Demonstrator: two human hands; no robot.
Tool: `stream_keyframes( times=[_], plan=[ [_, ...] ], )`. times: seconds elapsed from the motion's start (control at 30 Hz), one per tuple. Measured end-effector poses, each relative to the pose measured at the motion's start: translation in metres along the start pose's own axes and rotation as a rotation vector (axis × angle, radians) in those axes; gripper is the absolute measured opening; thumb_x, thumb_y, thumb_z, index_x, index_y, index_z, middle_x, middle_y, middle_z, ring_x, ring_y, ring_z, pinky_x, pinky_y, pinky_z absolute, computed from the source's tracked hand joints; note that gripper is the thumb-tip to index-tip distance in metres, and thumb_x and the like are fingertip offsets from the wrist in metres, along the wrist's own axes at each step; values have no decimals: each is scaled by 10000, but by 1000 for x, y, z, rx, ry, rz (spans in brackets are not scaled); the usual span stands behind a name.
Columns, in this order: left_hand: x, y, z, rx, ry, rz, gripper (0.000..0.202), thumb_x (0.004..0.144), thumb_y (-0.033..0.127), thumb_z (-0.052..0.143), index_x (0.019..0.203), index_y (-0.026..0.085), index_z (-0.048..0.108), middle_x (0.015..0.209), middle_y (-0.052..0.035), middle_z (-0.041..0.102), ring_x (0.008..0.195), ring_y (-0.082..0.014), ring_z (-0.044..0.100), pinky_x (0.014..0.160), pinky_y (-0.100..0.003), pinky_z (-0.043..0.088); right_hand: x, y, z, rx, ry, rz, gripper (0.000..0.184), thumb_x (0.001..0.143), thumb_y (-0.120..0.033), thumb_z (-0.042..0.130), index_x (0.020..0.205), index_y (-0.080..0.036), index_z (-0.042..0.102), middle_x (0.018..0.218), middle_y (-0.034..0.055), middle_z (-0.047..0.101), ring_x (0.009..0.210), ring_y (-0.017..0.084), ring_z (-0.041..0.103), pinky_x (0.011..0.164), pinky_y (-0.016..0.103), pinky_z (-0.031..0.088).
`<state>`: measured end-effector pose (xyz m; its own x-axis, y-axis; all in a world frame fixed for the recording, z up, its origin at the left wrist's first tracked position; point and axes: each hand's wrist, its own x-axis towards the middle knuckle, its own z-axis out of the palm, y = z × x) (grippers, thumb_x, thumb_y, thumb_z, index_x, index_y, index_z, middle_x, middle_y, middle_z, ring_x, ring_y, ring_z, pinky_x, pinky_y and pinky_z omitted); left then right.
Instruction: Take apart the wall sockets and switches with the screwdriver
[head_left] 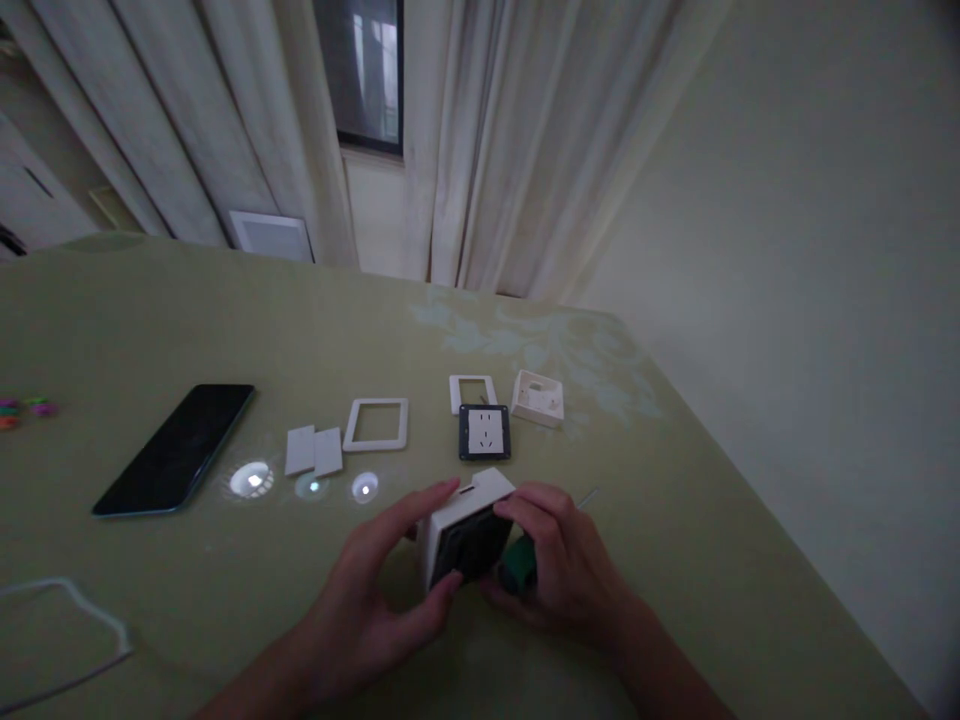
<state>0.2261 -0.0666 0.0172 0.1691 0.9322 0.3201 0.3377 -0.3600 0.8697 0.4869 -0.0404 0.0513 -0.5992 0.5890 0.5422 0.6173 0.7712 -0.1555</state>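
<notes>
A white wall-socket mounting box (pixel 450 515) with a dark insert (pixel 474 545) facing me is held tilted above the table. My left hand (pixel 375 580) grips its left side, thumb at the lower edge and fingers along the top. Against its upper right corner press the fingers of my right hand (pixel 566 555). That hand also wraps round a green-handled screwdriver (pixel 519 565), whose thin shaft sticks out past the knuckles to the upper right. Just beyond the box lies a socket module (pixel 486 432) with a dark frame. Whether the insert is fastened inside the box is hidden.
Behind the module are a white frame (pixel 456 395) and an open white box (pixel 538 400). Farther left lie another white frame (pixel 403 425), two white plates (pixel 300 450), a black tablet (pixel 180 445), a white cable (pixel 97 615) and small colourful pieces (pixel 34 408). A wall borders the table's right side.
</notes>
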Motion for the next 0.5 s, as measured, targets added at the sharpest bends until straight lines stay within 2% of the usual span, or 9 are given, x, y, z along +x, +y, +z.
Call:
stream_keyframes(
  times=[0.1, 0.17, 0.27, 0.37, 0.5],
  plan=[
    [-3, -1, 0, 11, 49, 89, 738, 882, 261, 864, 1544, 447, 596, 1495, -28, 741, 1333, -341, 721, 1131, -442, 591, -2, -2, -3, -29, 70, -45, 589, 988, -271, 691, 1511, -183, 435, 1187, 143, 712, 1111, 289, 745, 887, 389, 680],
    [-5, -2, -1, 2, 57, 134, 763, 878, 241, 857, 1561, 435, 579, 1494, -36, 739, 1325, -332, 728, 1151, -438, 582, -4, -4, -6, -23, 91, -56, 632, 976, -189, 695, 1546, -215, 423, 1158, 111, 726, 1049, 266, 762, 857, 363, 680],
    [-5, -2, -2, -10, 51, 184, 791, 874, 224, 844, 1586, 412, 554, 1500, -51, 733, 1311, -324, 738, 1140, -422, 593, -4, -7, -10, -7, 92, -43, 650, 999, -181, 681, 1579, -284, 405, 1111, 72, 739, 956, 249, 777, 813, 361, 680],
    [-2, -1, -4, 6, 24, 229, 825, 863, 181, 827, 1605, 389, 531, 1504, -59, 733, 1299, -313, 748, 1128, -412, 605, 1, -10, -13, -30, 111, -47, 523, 1023, -216, 686, 1498, -311, 490, 1012, 47, 739, 894, 239, 773, 771, 339, 671],
    [3, 5, -7, 38, 46, 355, 824, 856, 129, 754, 1625, 309, 517, 1506, -60, 735, 1292, -271, 756, 1122, -369, 610, 12, -13, -14, -48, 226, -127, 234, 1051, -171, 657, 1277, -220, 621, 874, 23, 708, 779, 191, 729, 688, 284, 638]
  ],
)
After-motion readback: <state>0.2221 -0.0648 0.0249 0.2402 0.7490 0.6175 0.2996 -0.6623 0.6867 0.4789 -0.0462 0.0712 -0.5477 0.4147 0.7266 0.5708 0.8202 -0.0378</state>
